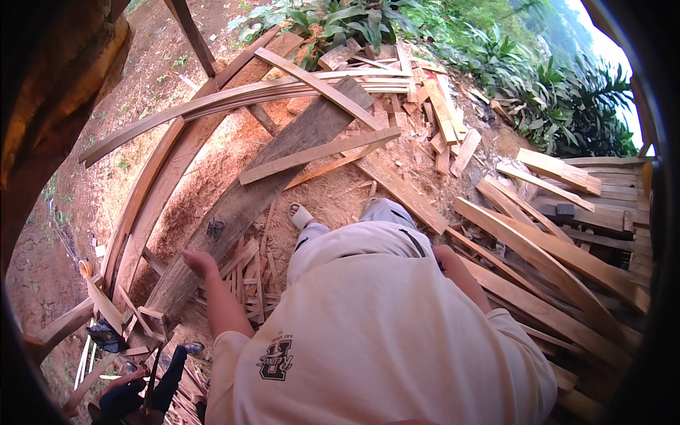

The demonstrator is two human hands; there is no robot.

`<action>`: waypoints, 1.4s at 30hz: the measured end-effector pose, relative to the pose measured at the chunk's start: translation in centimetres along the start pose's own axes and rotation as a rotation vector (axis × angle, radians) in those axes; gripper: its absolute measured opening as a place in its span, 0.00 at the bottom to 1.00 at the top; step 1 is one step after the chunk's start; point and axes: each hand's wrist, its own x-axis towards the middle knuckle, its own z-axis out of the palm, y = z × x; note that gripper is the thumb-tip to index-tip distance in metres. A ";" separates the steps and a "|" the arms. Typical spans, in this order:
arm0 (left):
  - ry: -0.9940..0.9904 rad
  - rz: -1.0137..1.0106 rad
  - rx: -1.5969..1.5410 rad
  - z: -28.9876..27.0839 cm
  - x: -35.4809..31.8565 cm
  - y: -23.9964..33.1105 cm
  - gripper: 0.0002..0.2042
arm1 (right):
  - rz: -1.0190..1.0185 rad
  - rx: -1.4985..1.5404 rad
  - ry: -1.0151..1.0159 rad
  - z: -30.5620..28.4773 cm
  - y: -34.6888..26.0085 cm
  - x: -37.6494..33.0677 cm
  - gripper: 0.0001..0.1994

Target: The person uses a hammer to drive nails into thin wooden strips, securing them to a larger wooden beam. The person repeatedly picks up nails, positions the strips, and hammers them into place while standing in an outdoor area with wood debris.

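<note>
My left hand (201,263) hangs in the air beside a long weathered grey plank (244,205), overlapping its edge in the view. Nothing shows in that hand, and its fingers are too foreshortened to read. At my right hip, my right hand (446,256) looks curled, with a small dark thing at its inner side that I cannot make out. A narrow sawn batten (319,155) lies across the grey plank ahead of me. Close to my right arm, long fresh-cut boards (538,248) lie stacked at an angle.
Sawdust (234,152) covers the ground around my feet. Long curved-looking beams (159,177) stand to the left, with offcuts (443,113) heaped ahead. Thin scrap strips (251,280) lie beside my left leg. Another person (134,397) is at the lower left. Leafy plants (545,106) border the far side.
</note>
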 end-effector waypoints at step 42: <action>-0.487 0.923 -0.567 11.6 -37.9 47.1 0.08 | -0.045 -0.086 -0.039 -6.5 6.2 13.0 0.18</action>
